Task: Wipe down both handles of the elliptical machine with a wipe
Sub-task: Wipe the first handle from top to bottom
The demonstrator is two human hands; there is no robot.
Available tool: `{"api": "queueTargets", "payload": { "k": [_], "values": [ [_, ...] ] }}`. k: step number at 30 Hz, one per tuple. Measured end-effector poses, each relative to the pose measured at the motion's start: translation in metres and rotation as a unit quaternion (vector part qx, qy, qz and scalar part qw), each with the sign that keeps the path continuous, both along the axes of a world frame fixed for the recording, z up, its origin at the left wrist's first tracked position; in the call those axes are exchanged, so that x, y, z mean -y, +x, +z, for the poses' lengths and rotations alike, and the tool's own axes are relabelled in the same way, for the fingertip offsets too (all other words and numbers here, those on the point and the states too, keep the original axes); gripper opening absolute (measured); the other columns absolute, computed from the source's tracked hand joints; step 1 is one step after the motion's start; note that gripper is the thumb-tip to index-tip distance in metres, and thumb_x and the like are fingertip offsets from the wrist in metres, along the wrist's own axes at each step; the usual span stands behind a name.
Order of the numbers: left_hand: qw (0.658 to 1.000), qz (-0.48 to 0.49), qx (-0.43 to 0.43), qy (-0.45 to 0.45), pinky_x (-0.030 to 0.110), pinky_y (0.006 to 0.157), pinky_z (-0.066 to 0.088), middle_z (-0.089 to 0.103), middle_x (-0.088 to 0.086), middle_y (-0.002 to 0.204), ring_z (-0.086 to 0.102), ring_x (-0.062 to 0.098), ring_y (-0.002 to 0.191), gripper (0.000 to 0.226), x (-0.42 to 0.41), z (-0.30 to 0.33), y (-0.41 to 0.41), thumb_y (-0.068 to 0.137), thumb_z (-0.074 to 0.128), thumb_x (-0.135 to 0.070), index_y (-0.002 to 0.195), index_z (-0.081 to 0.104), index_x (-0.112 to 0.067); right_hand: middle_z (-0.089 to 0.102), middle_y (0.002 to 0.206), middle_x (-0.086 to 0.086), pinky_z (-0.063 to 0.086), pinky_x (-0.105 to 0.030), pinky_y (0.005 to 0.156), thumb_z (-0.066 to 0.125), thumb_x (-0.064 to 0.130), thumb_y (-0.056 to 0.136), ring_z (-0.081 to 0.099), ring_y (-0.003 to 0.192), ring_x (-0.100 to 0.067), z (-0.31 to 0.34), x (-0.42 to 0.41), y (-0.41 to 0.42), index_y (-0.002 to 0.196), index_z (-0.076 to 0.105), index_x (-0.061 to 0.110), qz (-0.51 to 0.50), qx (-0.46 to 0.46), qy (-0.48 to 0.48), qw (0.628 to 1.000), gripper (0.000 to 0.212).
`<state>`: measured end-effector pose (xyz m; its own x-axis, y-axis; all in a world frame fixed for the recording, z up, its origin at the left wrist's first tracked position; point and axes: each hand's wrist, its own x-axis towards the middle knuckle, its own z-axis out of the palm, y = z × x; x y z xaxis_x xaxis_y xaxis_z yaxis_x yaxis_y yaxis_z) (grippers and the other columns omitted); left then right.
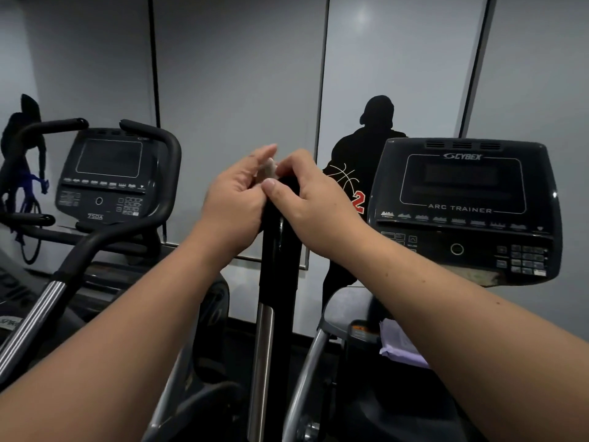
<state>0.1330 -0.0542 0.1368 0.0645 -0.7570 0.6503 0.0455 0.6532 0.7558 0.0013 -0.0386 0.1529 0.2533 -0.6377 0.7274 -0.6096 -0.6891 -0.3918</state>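
- Head view: at the far left, a dark cyclist figure (pixel 24 161) is seen on the grey wall.
- Just right of it, a second machine's console (pixel 110 175), marked 750A, is framed by curved black handlebars (pixel 149 173).
- The left hand (pixel 234 199) is raised at the top of the upright black handle (pixel 279 250) in the middle of the view; its fingers are curled, and a small pale wipe (pixel 267 170) is pinched at their tips.
- The wipe is held against the handle's top end, between the two hands.
- The right hand (pixel 306 193) is set just beside the left one, with its fingers curled over the top of the handle and its thumb laid toward the wipe; whether the wipe is also gripped by this hand cannot be told.
- Below the black grip, a chrome section of the handle (pixel 261 362) is seen.
- Behind the hands, a black basketball-player silhouette (pixel 357 161) is shown on the wall.
- At the right, the Cybex Arc Trainer console (pixel 462 212) is seen, its screen dark.
- Below that console, a pale crumpled sheet (pixel 400 346) is lodged in the machine's frame.
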Motion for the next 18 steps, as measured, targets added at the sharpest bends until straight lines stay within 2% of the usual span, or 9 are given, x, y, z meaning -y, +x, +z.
{"api": "queueTargets", "payload": {
  "k": [2,4,5,7,9,11,13,15,18],
  "values": [
    [1.0,0.008,0.017,-0.005,0.021,0.067,0.057,0.073,0.01,0.097,0.069,0.012,0.077,0.039,-0.002,0.005,-0.001,0.089,0.047,0.017,0.112,0.068,-0.006,0.06,0.11,0.0,0.05,-0.04,0.088,0.057,0.038,0.097,0.058,0.096,-0.014,-0.003,0.0,0.0,0.117,0.05,0.018,0.008,0.027,-0.004,1.0,0.029],
    [0.998,0.053,0.043,-0.006,0.021,0.064,0.056,0.07,0.008,0.085,0.064,0.01,0.068,0.025,-0.001,0.008,0.0,0.088,0.054,0.013,0.101,0.069,-0.003,0.047,0.125,0.002,0.046,-0.026,0.093,0.064,0.038,0.093,0.051,0.099,-0.003,-0.008,-0.003,0.003,0.128,0.046,0.019,-0.005,0.104,-0.005,0.995,0.043],
    [0.997,0.065,0.045,-0.004,0.02,0.061,0.054,0.068,0.008,0.082,0.061,0.009,0.064,0.018,0.001,0.009,0.0,0.089,0.057,0.01,0.099,0.068,-0.001,0.041,0.128,0.002,0.043,-0.024,0.096,0.068,0.039,0.09,0.048,0.104,-0.001,-0.012,-0.004,0.007,0.131,0.044,0.02,-0.02,0.145,0.007,0.989,0.051],
    [0.997,0.071,0.033,0.013,0.016,0.054,0.049,0.063,0.008,0.076,0.056,0.006,0.055,0.01,0.003,0.01,0.001,0.092,0.058,0.007,0.097,0.066,0.004,0.037,0.128,0.002,0.042,-0.034,0.106,0.07,0.044,0.085,0.045,0.118,-0.011,-0.018,-0.003,0.016,0.131,0.042,0.02,-0.044,0.198,0.039,0.978,0.059],
    [0.997,0.068,0.028,0.029,0.014,0.05,0.047,0.06,0.006,0.071,0.054,0.003,0.049,0.008,0.005,0.011,0.001,0.094,0.058,0.006,0.097,0.065,0.008,0.037,0.122,0.004,0.042,-0.038,0.107,0.069,0.047,0.082,0.045,0.119,-0.014,-0.024,-0.001,0.023,0.125,0.043,0.021,-0.049,0.224,0.052,0.972,0.056],
    [0.997,0.065,0.032,0.031,0.014,0.049,0.047,0.059,0.004,0.069,0.054,0.002,0.048,0.005,0.007,0.014,0.003,0.094,0.061,0.004,0.095,0.065,0.006,0.037,0.119,0.006,0.042,-0.024,0.1,0.07,0.043,0.084,0.046,0.108,0.0,-0.028,0.002,0.027,0.122,0.044,0.021,-0.041,0.248,0.041,0.967,0.051],
    [0.997,0.063,0.04,0.02,0.017,0.054,0.051,0.062,0.003,0.071,0.057,0.004,0.054,0.006,0.008,0.018,0.005,0.091,0.065,0.003,0.089,0.068,-0.002,0.04,0.118,0.004,0.036,-0.003,0.084,0.072,0.038,0.084,0.043,0.099,0.017,-0.032,0.004,0.028,0.118,0.045,0.021,-0.035,0.27,0.02,0.962,0.046],
    [0.998,0.048,0.045,0.016,0.02,0.058,0.054,0.065,0.003,0.073,0.059,0.008,0.06,0.013,0.009,0.02,0.006,0.091,0.065,0.003,0.086,0.069,-0.008,0.044,0.115,0.004,0.034,0.003,0.075,0.072,0.036,0.084,0.041,0.093,0.023,-0.035,0.005,0.028,0.112,0.045,0.023,-0.032,0.288,0.006,0.957,0.041],
    [0.998,0.028,0.032,0.047,0.019,0.055,0.053,0.067,0.004,0.074,0.061,0.007,0.058,0.013,0.014,0.019,0.006,0.093,0.062,0.002,0.088,0.071,-0.006,0.044,0.111,0.007,0.033,0.003,0.075,0.07,0.036,0.085,0.042,0.094,0.019,-0.036,0.004,0.028,0.107,0.045,0.027,-0.025,0.289,0.004,0.957,0.035]
  ]
}}
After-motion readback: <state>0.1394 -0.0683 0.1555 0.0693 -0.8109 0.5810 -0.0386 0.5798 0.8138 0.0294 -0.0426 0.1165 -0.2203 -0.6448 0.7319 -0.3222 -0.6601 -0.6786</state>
